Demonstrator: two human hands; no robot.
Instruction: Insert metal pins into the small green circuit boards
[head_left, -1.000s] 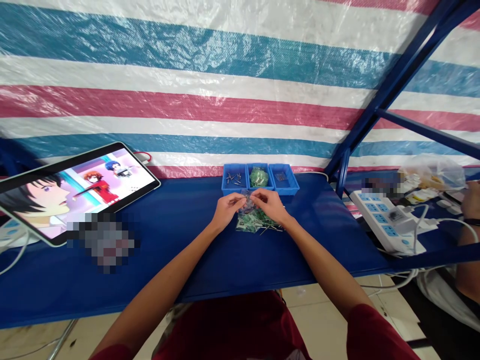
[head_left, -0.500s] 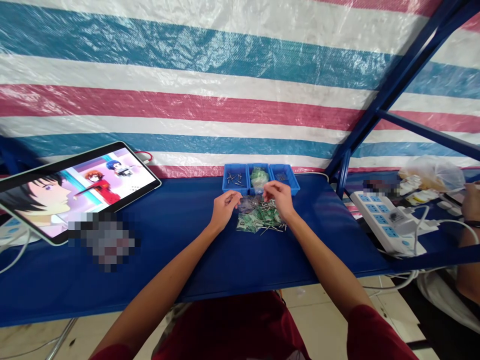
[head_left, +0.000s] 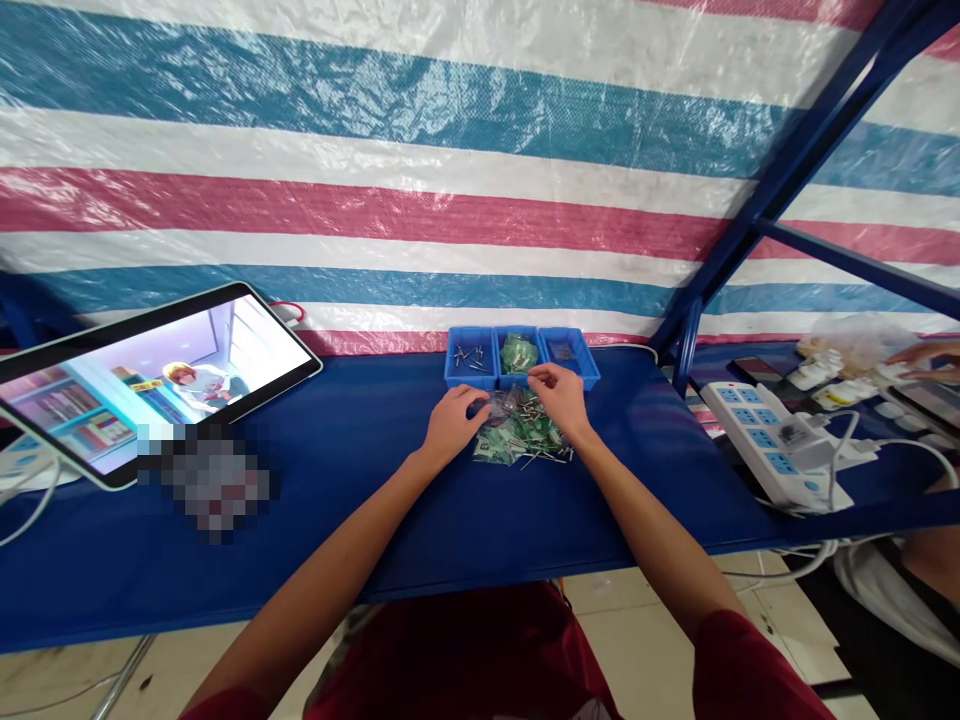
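A loose pile of small green-and-clear packets (head_left: 499, 445) mixed with thin metal pins (head_left: 551, 455) lies on the blue table. At the pile's left edge is my left hand (head_left: 450, 420), its thumb and fingers apart and curved with nothing visible between them. My right hand (head_left: 561, 398) hovers over the far right of the pile, fingertips pinched; whatever they may hold is too small to make out. Behind the hands stand three joined blue bins: the left bin (head_left: 471, 382) holds metal pins, the middle bin (head_left: 517, 381) green packets, the right bin (head_left: 581, 382) a few small pieces.
A tablet (head_left: 210, 350) playing a cartoon leans at the left, near a blurred-out item (head_left: 217, 485). On the right are a white power strip (head_left: 780, 440) with cables, a blue metal frame (head_left: 686, 345) and another person's hand (head_left: 930, 360). A striped sheet (head_left: 450, 220) hangs behind.
My hands, together over the pile at first, have parted. The right moved right and slightly back; the left has opened its fingers. The other person's hand has moved further into view.
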